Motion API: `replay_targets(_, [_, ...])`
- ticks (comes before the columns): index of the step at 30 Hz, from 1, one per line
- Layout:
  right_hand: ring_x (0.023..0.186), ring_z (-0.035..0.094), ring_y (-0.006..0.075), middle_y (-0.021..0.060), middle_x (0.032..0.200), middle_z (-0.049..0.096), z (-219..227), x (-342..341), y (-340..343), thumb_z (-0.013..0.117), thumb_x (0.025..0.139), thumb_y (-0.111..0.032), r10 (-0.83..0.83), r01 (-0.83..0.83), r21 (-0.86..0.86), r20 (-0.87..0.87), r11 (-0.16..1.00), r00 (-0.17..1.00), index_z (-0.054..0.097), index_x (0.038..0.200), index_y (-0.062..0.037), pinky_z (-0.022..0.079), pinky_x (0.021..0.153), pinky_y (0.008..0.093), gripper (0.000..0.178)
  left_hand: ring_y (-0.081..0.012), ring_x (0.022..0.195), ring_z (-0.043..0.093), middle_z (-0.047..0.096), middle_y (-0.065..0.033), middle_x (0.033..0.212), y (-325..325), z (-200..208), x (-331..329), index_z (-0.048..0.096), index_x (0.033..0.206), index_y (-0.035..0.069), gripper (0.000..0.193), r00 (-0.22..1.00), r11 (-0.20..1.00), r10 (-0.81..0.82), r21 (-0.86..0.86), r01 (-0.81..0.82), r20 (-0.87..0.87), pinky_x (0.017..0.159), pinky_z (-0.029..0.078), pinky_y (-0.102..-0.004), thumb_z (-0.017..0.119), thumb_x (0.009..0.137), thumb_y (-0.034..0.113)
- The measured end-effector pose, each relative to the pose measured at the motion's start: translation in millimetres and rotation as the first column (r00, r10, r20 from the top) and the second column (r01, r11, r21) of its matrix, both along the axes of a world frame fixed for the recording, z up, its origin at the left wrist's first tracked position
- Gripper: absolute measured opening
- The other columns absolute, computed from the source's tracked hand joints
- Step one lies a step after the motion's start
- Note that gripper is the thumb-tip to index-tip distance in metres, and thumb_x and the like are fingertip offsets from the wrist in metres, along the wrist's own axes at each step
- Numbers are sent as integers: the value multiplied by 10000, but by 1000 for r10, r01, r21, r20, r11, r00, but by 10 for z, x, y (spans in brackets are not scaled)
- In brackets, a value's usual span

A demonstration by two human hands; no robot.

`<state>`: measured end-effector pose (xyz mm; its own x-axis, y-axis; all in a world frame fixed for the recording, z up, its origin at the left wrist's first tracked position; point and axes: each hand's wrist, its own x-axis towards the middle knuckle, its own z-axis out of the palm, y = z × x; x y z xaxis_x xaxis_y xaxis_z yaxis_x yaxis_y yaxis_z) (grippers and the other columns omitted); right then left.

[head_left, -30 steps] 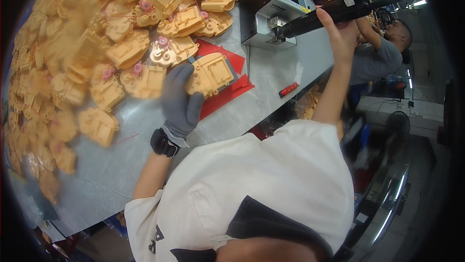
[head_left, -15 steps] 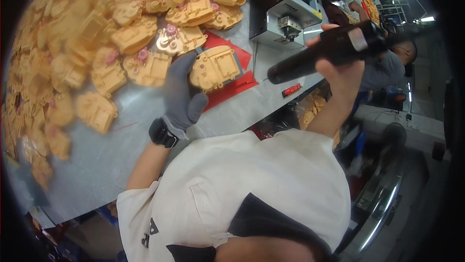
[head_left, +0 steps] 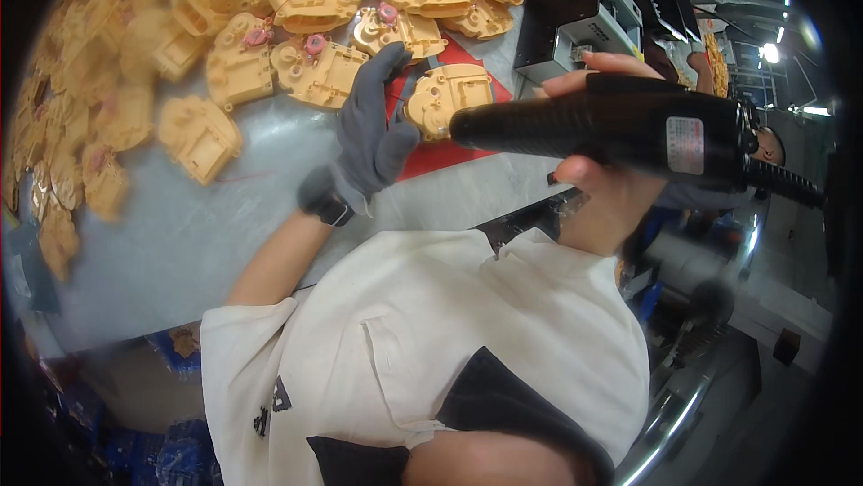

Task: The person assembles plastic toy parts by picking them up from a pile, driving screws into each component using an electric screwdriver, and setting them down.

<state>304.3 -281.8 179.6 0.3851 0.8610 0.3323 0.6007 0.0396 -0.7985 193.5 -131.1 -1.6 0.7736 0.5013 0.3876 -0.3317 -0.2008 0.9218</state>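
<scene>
A yellow plastic housing (head_left: pixel 463 90) with raised ribs lies open side up on a red mat (head_left: pixel 442 160). My left hand (head_left: pixel 369 126), in a grey glove, is at its left side. Its fingers are stretched and the thumb is apart, close to the housing's lower left edge; whether they touch it I cannot tell. Bare-skinned, my right hand (head_left: pixel 616 185) is wrapped round a black electric screwdriver (head_left: pixel 575 126). The driver's nose overlaps the lower middle of the housing in the view, and its bit is hidden.
Many similar yellow housings (head_left: pixel 319 72) are heaped across the left and far side of the grey table (head_left: pixel 270 243), some with pink round parts. A black and grey machine (head_left: pixel 562 23) stands at the far right. Another person (head_left: pixel 769 146) is partly visible beyond the screwdriver.
My right hand has brought the screwdriver leftward, from beside the housing to over it. My left hand's fingers have spread farther from the housing's edge. The whole view has shifted a little.
</scene>
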Motion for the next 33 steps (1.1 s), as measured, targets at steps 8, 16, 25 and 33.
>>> replay_targets(8, [866,633,180,150,997,618,-23,-29,-2,839,645,-111,13,-3,72,-138,997,990,417,1226,35,520,757,258,733,-300,1179,472,466,-227,1254,-3,-30,15,303,1327,-78,888,999,998,31,62,-30,-20,1008,345,-376,366,848,667])
replay_targets(16, [896,633,189,137,1016,611,-117,20,18,842,639,-116,8,-7,43,-3,999,1000,442,1202,33,533,766,272,706,-356,1066,513,494,-212,1185,12,-49,43,378,1275,-41,763,997,991,68,113,-71,25,914,407,-394,467,841,581])
replay_targets(25, [922,628,204,138,1005,603,-166,-13,32,835,637,-82,9,-4,81,-64,997,998,446,1179,32,541,769,291,677,-349,1040,522,505,-207,1151,-6,-32,45,398,1262,-36,721,995,988,86,125,-90,42,893,415,-396,495,840,542])
replay_targets(33, [895,625,204,134,986,595,-182,51,53,835,632,-78,0,1,56,-31,998,1000,475,1124,29,541,748,287,620,-357,1022,527,513,-206,1132,2,-32,52,412,1252,-29,684,995,987,96,128,-99,30,881,422,-397,524,831,497])
